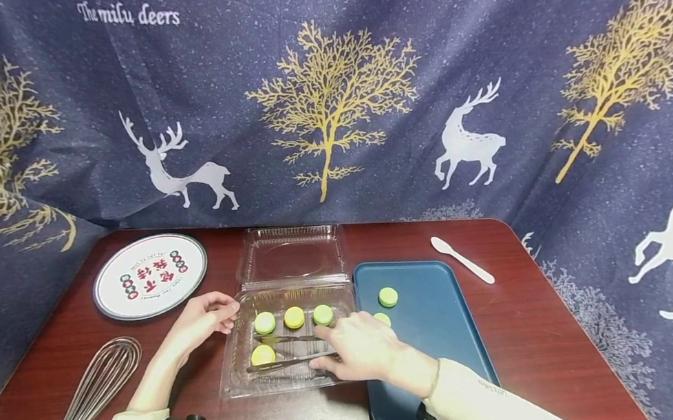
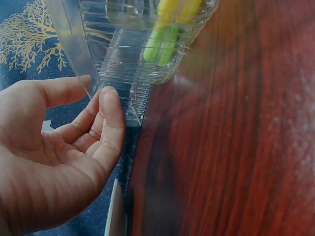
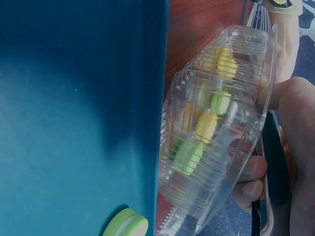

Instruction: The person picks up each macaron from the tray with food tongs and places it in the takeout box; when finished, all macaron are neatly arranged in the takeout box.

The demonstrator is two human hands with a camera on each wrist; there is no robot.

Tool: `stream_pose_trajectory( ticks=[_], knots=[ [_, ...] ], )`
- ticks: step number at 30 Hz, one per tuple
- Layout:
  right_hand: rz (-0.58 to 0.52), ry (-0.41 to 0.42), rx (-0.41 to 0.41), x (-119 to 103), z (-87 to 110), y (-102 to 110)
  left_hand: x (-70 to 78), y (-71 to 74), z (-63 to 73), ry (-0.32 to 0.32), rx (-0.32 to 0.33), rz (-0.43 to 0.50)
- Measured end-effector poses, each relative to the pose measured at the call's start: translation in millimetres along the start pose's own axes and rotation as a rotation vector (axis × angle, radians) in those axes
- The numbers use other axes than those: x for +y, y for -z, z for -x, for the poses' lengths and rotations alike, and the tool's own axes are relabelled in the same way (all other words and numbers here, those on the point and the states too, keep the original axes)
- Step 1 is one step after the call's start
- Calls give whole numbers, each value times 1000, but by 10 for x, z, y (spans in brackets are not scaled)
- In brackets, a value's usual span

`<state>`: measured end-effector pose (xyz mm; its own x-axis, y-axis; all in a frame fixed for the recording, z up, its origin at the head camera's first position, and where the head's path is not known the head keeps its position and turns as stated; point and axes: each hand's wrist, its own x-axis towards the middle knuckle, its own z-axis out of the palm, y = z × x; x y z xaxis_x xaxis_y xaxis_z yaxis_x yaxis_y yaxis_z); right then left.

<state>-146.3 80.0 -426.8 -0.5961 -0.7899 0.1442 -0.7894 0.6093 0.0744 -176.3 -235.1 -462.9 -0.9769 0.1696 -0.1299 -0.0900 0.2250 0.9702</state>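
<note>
My left hand (image 1: pixel 204 316) pinches the left rim of a clear plastic clamshell box (image 2: pixel 128 69), thumb on one side and fingers on the other. In my right hand (image 1: pixel 361 347) is a pair of tongs (image 1: pixel 291 363) with dark handles (image 3: pixel 276 162), reaching leftward over the box. Their two arms lie on either side of a yellow macaron (image 1: pixel 262 354) in the front left of the box. Behind it stands a row: a green macaron (image 1: pixel 265 323), a yellow macaron (image 1: pixel 294 317) and another green macaron (image 1: pixel 323 315). The box's lid (image 1: pixel 291 253) lies folded back.
Right of the box is a blue tray (image 1: pixel 434 351) with a green macaron (image 1: pixel 388 296) and another (image 1: pixel 383 319) partly behind my right hand. A white spoon (image 1: pixel 462 260) lies beyond it. At the left are a white printed plate (image 1: pixel 115 290) and a whisk (image 1: pixel 92 390).
</note>
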Motion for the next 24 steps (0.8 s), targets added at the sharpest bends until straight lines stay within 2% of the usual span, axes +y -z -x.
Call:
stream_pose_trajectory(
  ticks=[12,24],
  knots=[
    [-47,-77,-34,10,32,60,-8,-1,0,0,3,-7],
    [-103,-106,26,123,156,165,8,-9,6,-11,9,-15]
  ],
)
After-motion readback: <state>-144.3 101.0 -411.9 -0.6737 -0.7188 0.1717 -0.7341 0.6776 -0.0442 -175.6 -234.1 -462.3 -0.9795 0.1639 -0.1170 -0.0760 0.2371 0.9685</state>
